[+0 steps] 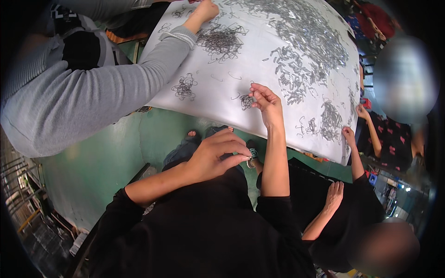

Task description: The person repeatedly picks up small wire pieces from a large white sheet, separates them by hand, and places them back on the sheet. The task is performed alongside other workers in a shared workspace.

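Note:
My left hand (pixel 217 155) is held over my lap, off the table's near edge, with thumb and fingertips pinched together. What sits in that pinch is too small to make out. Over the table, my right hand (pixel 266 105) has its thumb and finger closed on what looks like a thin bent wire hook, its curved end showing at the fingertips. Just beside those fingers lies a small pile of dark wire hooks (pixel 245 102). A few single hooks are scattered to the left of it, near another small heap of hooks (pixel 184 87).
The white-covered table (pixel 213 104) also bears a larger tangle of wire hooks (pixel 220 42) and a wide spread of small oblong metal pieces (pixel 308 39). A co-worker's grey sleeve (pixel 106 88) reaches in from the left. At right, another person's hand (pixel 348 135) rests by the edge.

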